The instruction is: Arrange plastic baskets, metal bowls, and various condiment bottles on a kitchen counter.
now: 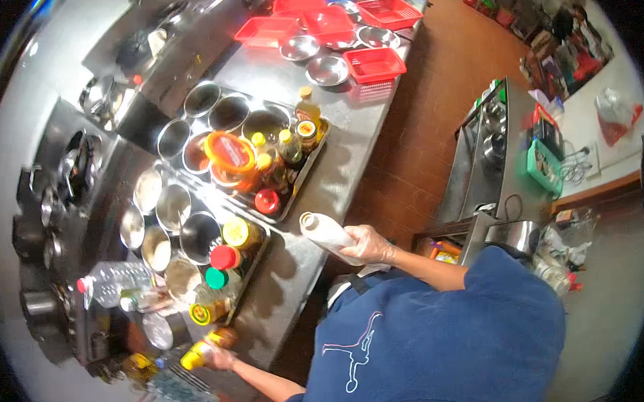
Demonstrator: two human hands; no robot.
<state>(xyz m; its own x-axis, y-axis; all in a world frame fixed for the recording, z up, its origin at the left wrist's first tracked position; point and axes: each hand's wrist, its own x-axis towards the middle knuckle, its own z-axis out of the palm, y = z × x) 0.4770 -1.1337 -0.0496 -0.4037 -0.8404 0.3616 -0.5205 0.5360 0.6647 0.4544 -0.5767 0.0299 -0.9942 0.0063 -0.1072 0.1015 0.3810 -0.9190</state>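
Note:
In my right hand (pixel 366 245), which wears a thin clear glove, a white plastic bottle (pixel 328 234) is held tilted at the counter's front edge. My left hand (pixel 219 356) grips a bottle with a yellow cap (pixel 194 359) beside the lower end of the steel counter (pixel 273 309). Between the hands a tray holds round metal containers (pixel 200 236) and jars with yellow, red and green lids; the green-lidded jar (pixel 216 277) is among those nearest my left hand. A second tray (pixel 299 188) beyond it carries metal pots, an orange-lidded tub (pixel 230 152) and several sauce bottles.
Red plastic baskets (pixel 375 64) and steel bowls (pixel 327 71) stand at the counter's far end. A large clear plastic jug (pixel 114 283) lies behind the near tray. Woks and pots line the left side. A steel shelf unit (pixel 479 152) stands across the tiled floor.

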